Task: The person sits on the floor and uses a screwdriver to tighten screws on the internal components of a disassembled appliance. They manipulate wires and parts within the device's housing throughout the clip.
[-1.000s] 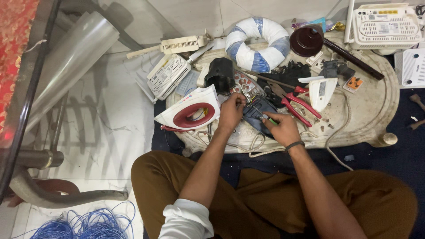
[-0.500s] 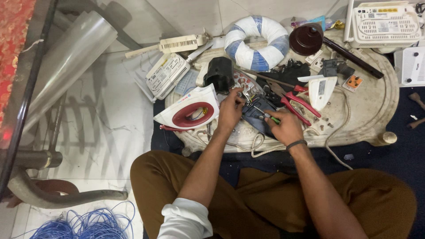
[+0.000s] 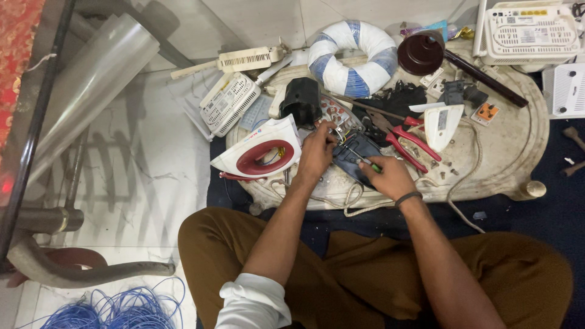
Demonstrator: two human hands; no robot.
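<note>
- Sitting cross-legged in brown trousers, a person bends over a low, stained cream surface (image 3: 518, 140) with rounded corners, crowded with parts and tools.
- The left hand (image 3: 315, 155) rests at the near middle of the surface, its grip pinched on small metal parts at the top of a dark flat iron base (image 3: 353, 155); what exactly the fingers pinch is too small to tell.
- The right hand (image 3: 390, 178), a dark band on its wrist, lies just right of that base, its grip clenched around a thin screwdriver with a green handle (image 3: 364, 160) whose tip points up and left onto the base.
- The dark flat iron base lies near the front edge of the surface, between the two hands and touching both.
- A white and red plastic iron shell (image 3: 262, 151) lies just left of the left hand, overhanging the left edge of the surface.
- Red-handled pliers (image 3: 407, 141) lie just beyond the right hand, towards the middle of the surface.
- A black plastic housing (image 3: 301, 100) stands behind the left hand.
- A white and blue striped coil of cord (image 3: 353, 58) lies at the far edge, with a dark brown round cap (image 3: 420, 53) to its right.
- A white triangular plastic cover (image 3: 443, 125) sits right of the pliers.
- On the floor, a bundle of blue wire (image 3: 109, 307) lies at the near left, well apart from the surface.
</note>
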